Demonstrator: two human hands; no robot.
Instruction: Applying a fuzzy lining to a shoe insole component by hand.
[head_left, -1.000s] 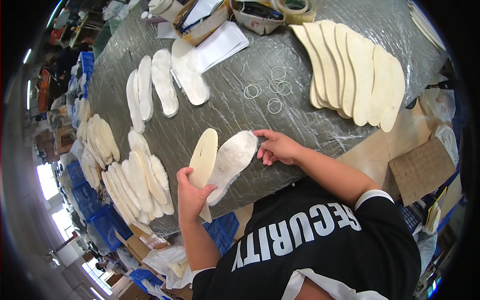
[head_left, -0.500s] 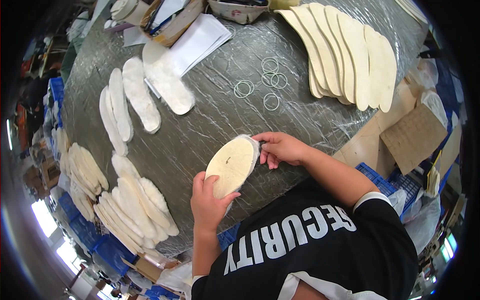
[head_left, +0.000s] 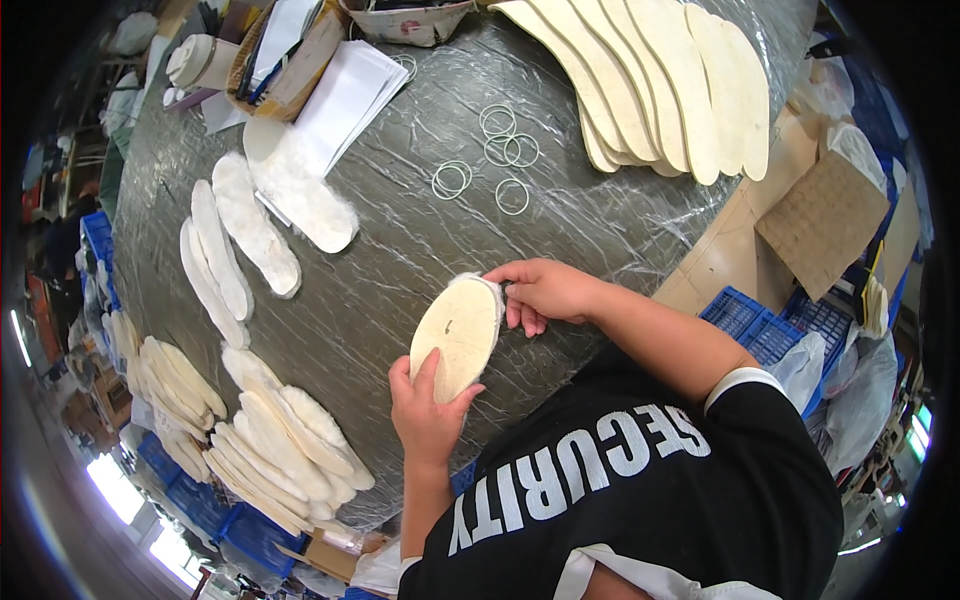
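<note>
My left hand [head_left: 430, 400] is closed round the lower end of a cream insole [head_left: 455, 330], thumb and fingers gripping its sides. White fluff shows along the insole's upper rim, and a small dark mark lies on its flat face. At the upper right edge of the insole, my right hand [head_left: 545, 298] pinches a small dark object [head_left: 505, 290] between thumb and forefinger. Most of that object is hidden by the fingers, so its kind cannot be told. The other fingers of the right hand curl below.
A fan of cream insoles [head_left: 660, 85] lies at the far right of the plastic-covered table [head_left: 390, 290]. Several green rubber bands [head_left: 512, 197] are in the middle. Fluffy white insoles [head_left: 255, 225] and a pile of insoles [head_left: 285, 440] lie left. Paper sheets [head_left: 350, 100] and a pen box [head_left: 290, 60] stand behind.
The view has shifted, so the table's things sit further left. Both hands keep their hold at the insole, with the right still at its upper edge.
</note>
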